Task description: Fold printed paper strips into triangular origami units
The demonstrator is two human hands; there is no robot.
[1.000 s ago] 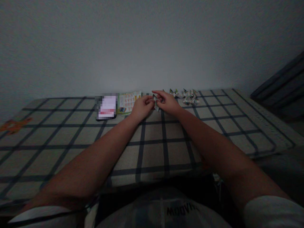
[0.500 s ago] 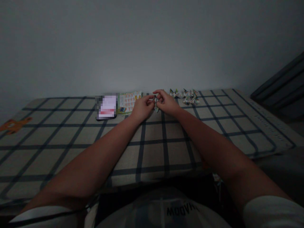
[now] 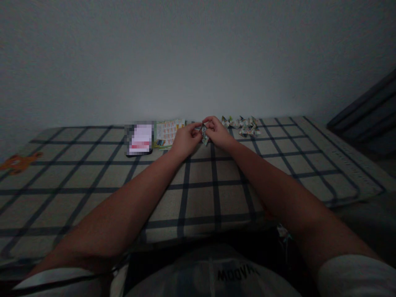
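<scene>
2 bare hands meet near the far edge of a padded surface covered by a beige cloth with dark blue checks [image 3: 198, 194]. Between their fingertips is a small, pointed, folded piece of printed paper [image 3: 204, 139], green, white and dark, placed right of the stack of sheets and left of the other folded pieces. The left hand [image 3: 185, 141] has its thumb and index finger drawn together at the left side of this piece, the other fingers curled. The right hand [image 3: 219, 133] pinches it from the other side, its index finger arched over to the top point and its thumb lower down (the exact folds are too small and dim to make out).

Just beyond the right hand, towards the right, lies a loose cluster of pointed, folded printed-paper pieces [image 3: 249, 127], some touching, too crowded to count surely. Left of the left hand are flat, glossy sheets printed in yellow, green and orange [image 3: 168, 133], and beside them a dark-edged phone with a bright, blurred screen [image 3: 141, 139]. An orange, irregularly shaped item [image 3: 20, 163] lies well apart at the far left. A plain grey wall [image 3: 198, 62] rises behind. 2 white sleeves [image 3: 349, 274] show at the bottom corners.
</scene>
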